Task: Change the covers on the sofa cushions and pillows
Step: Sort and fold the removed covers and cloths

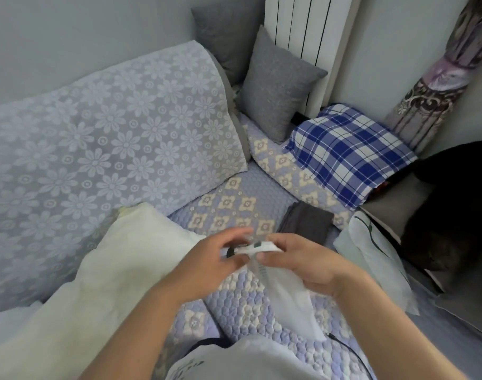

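Both hands meet over the quilted lilac sofa seat: left hand and right hand each pinch the thin white fabric cover, which hangs below them.

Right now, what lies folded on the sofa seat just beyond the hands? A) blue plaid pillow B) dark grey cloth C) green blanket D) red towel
B: a folded dark grey cloth lies flat on the quilted sofa seat, just past the right hand.
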Demonstrator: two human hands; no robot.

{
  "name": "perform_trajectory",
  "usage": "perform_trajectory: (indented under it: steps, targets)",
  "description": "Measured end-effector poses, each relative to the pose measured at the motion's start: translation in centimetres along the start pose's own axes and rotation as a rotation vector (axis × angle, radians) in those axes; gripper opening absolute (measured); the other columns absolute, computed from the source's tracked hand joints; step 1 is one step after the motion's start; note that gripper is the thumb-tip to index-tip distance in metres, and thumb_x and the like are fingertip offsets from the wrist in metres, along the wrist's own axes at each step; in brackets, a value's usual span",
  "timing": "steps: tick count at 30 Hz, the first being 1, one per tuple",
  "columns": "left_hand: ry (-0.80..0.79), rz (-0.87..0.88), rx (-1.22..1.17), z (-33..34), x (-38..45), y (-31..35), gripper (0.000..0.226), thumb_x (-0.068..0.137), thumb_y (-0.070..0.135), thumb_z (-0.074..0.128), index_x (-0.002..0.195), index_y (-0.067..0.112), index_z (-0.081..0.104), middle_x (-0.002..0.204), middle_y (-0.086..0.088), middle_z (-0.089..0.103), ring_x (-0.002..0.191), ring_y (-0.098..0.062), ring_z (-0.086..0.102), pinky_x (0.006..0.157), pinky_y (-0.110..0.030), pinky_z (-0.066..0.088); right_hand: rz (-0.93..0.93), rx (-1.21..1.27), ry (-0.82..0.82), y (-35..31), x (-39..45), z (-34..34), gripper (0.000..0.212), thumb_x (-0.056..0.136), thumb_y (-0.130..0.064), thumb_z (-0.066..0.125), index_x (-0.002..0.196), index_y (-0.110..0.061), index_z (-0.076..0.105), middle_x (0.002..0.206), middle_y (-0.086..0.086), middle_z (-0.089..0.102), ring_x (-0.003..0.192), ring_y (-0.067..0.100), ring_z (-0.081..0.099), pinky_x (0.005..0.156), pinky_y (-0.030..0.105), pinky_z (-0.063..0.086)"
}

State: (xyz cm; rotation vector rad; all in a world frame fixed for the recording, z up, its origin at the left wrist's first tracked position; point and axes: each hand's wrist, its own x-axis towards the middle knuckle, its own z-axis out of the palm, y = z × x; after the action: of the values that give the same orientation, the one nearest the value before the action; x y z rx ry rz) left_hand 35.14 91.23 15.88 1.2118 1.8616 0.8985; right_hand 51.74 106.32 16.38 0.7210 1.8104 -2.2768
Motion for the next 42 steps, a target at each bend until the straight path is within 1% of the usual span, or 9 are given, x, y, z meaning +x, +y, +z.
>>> perform_trajectory:
  steps: [8, 13, 16, 19, 22, 24, 35, 39, 42]
  targets:
    - [0.153, 0.018, 0.027, -0.9, -0.3, -2.0, 0.026, 0.100, 0.014, 0.061, 0.112, 0.029, 0.077, 0.107, 0.021, 0.073, 0.104, 0.002, 0.067, 0.094, -0.019, 0.050, -0.105, 0.204, 0.020, 0.2, -0.5, 0.1, 0.019, 0.097, -0.012, 0.062, 0.113, -0.004, 0.068, 0.098, 0.003, 0.063, 0.091, 0.020, 0.056, 0.088, 0.036, 0.043]
    - [0.347, -0.153, -0.339, 0.3, -0.8, 0.0, 0.018, 0.097, 0.045, 0.061, 0.109, 0.036, 0.071, 0.098, 0.011, 0.072, 0.093, -0.012, 0.070, 0.085, -0.031, 0.057, -0.160, 0.121, 0.270, -0.4, -0.3, 1.0, 0.027, 0.091, 0.001, 0.068, 0.114, -0.012, 0.070, 0.077, 0.000, 0.058, 0.068, 0.011, 0.054, 0.064, 0.023, 0.043]
    - [0.272, -0.194, -0.416, 1.9, -1.4, 1.8, 0.054, 0.075, 0.068, 0.068, 0.122, 0.045, 0.056, 0.113, 0.015, 0.066, 0.102, -0.005, 0.065, 0.086, -0.026, 0.055, -0.196, 0.222, 0.426, -0.6, 0.1, 1.8, 0.011, 0.092, -0.002, 0.069, 0.101, -0.006, 0.071, 0.081, 0.011, 0.068, 0.073, 0.019, 0.065, 0.065, 0.029, 0.055]
    - [0.358, -0.233, -0.182, 3.5, -1.2, 1.9, 0.082, 0.068, 0.054, 0.084, 0.135, 0.048, 0.037, 0.129, 0.021, 0.045, 0.117, 0.002, 0.052, 0.090, -0.023, 0.049, -0.261, 0.382, 0.545, -0.7, 0.3, 2.7, 0.010, 0.093, 0.002, 0.065, 0.102, 0.000, 0.068, 0.090, 0.018, 0.072, 0.081, 0.028, 0.070, 0.073, 0.039, 0.061]
    - [0.472, -0.225, -0.349, 3.6, -0.9, 1.2, 0.045, 0.084, 0.031, 0.081, 0.119, 0.040, 0.054, 0.116, 0.016, 0.066, 0.107, -0.007, 0.065, 0.088, -0.035, 0.056, -0.290, 0.417, 0.563, -1.1, 0.2, 3.1, 0.011, 0.094, 0.002, 0.064, 0.104, 0.001, 0.067, 0.099, 0.022, 0.073, 0.086, 0.031, 0.072, 0.080, 0.046, 0.062]
    - [0.439, -0.190, -0.424, 2.9, -0.8, 0.9, 0.012, 0.092, 0.034, 0.072, 0.103, 0.029, 0.070, 0.100, 0.002, 0.075, 0.098, -0.020, 0.071, 0.094, -0.050, 0.055, -0.288, 0.355, 0.586, -1.2, 0.1, 2.8, 0.009, 0.094, 0.001, 0.064, 0.101, -0.003, 0.069, 0.099, 0.023, 0.072, 0.087, 0.031, 0.072, 0.082, 0.047, 0.062]
    - [0.192, -0.296, -1.317, 0.1, -0.2, 3.3, 0.036, 0.097, 0.025, 0.051, 0.102, 0.004, 0.080, 0.116, -0.015, 0.072, 0.101, -0.024, 0.072, 0.090, -0.039, 0.057, -0.260, 0.169, 0.690, -0.9, 0.6, 1.3, 0.022, 0.098, 0.003, 0.054, 0.091, -0.011, 0.069, 0.085, 0.007, 0.073, 0.075, 0.022, 0.067, 0.082, 0.046, 0.058]
    - [0.130, -0.344, -1.282, -0.4, -0.3, 3.2, 0.062, 0.102, 0.052, 0.040, 0.117, 0.002, 0.074, 0.128, -0.020, 0.068, 0.118, -0.028, 0.067, 0.102, -0.041, 0.049, -0.261, 0.275, 0.654, -1.2, 0.5, 1.2, 0.024, 0.101, 0.004, 0.047, 0.092, -0.008, 0.065, 0.084, 0.010, 0.068, 0.076, 0.027, 0.065, 0.081, 0.046, 0.057]
    - [0.114, -0.246, -1.136, -0.3, -0.4, 2.5, 0.057, 0.084, 0.048, 0.075, 0.130, 0.016, 0.064, 0.117, -0.014, 0.071, 0.106, -0.025, 0.070, 0.087, -0.035, 0.057, -0.259, 0.411, 0.560, -1.5, 0.4, 1.4, 0.020, 0.102, 0.002, 0.046, 0.098, -0.004, 0.065, 0.087, 0.016, 0.063, 0.076, 0.027, 0.063, 0.079, 0.048, 0.057]
